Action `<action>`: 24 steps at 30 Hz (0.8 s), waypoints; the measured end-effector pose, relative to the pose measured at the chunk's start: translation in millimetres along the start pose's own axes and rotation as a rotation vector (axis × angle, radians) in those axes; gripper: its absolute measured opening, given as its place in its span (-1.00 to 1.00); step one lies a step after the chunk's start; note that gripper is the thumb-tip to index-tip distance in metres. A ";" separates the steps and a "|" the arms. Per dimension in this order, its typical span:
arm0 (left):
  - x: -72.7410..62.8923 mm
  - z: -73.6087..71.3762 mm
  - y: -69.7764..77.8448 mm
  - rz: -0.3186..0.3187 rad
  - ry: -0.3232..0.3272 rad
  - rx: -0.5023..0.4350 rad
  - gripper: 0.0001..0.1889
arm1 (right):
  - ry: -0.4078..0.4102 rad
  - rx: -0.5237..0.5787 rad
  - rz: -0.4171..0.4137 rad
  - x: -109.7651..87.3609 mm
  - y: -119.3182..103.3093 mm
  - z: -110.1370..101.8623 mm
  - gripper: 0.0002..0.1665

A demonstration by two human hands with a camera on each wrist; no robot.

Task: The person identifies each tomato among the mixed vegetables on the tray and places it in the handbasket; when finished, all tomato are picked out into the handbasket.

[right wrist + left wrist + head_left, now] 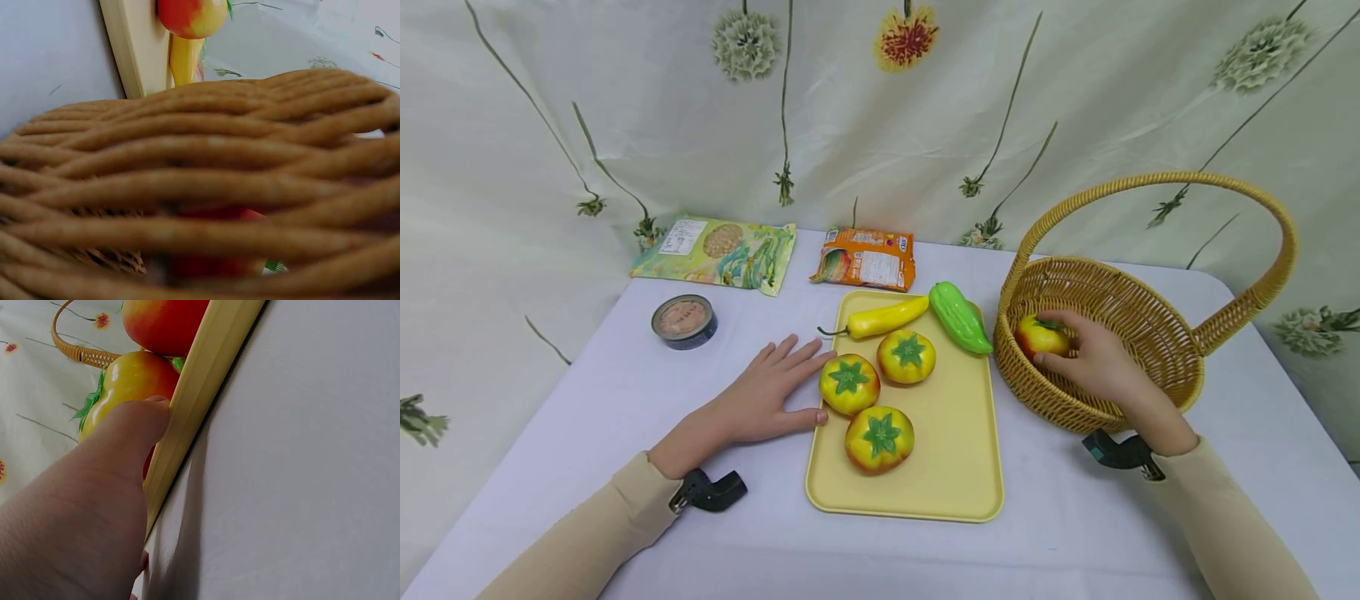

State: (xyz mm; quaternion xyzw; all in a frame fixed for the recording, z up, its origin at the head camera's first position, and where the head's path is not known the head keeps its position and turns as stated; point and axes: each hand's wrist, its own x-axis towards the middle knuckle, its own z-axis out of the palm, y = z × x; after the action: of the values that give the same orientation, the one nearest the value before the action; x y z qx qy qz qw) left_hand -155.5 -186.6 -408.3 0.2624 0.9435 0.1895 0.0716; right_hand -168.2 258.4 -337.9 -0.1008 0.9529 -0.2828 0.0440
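Inside the wicker basket (1150,350), my right hand (1101,358) holds a yellow-red tomato (1039,337) with a green leafy top, thumb and fingers around it near the left wall. The right wrist view shows mostly the basket weave (187,187), which hides most of that tomato. My left hand (767,400) rests with fingers spread at the left edge of the yellow tray (955,442), its thumb (147,415) against the rim. On the tray sit three more tomatoes, the nearest one (880,440) in front. Behind them lie a yellow pepper (887,317) and a green pepper (960,318).
A round tin (684,322) stands on the table left of the tray. Farther back lie a green-yellow bag (718,252) and an orange packet (867,259), before a flowered cloth backdrop (865,125). The basket's tall handle (1165,178) arches above its right side.
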 end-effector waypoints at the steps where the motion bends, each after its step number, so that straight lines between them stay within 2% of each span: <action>1: -0.1 -0.2 0.0 0.000 0.000 0.001 -0.11 | -0.003 -0.007 0.002 0.1 0.1 0.4 -0.29; 11: -0.2 -0.4 0.5 -0.001 -0.004 0.002 -0.11 | -0.037 0.006 0.023 -0.3 -0.9 1.3 -0.31; 17: -0.6 -0.4 0.6 -0.003 0.000 0.005 -0.11 | -0.033 0.010 0.032 0.8 -0.7 0.8 -0.39; 24: -0.7 0.0 0.8 0.001 0.000 0.004 -0.11 | -0.026 0.006 0.015 1.6 1.5 0.3 -0.37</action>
State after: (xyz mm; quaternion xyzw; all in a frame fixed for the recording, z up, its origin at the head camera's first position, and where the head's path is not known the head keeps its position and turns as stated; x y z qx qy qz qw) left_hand -154.5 -186.4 -408.0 0.2628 0.9437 0.1878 0.0710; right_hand -170.0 259.1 -339.0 -0.0971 0.9521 -0.2839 0.0588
